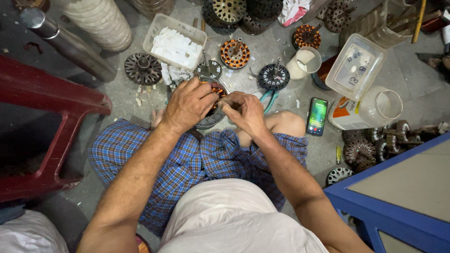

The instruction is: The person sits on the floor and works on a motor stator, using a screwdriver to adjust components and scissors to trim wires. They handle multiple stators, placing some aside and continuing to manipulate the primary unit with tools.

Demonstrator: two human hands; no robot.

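Left hand (187,104) clamped over the round copper-wound stator (213,105), which rests on the lap under both hands. Right hand (244,111) pinches at its right rim, fingertips pointing left; contents unclear. Both hands touching it.

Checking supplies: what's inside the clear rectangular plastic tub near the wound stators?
The clear rectangular plastic tub holds a pile of small white paper slips. Whatever lies beneath the pile is covered.
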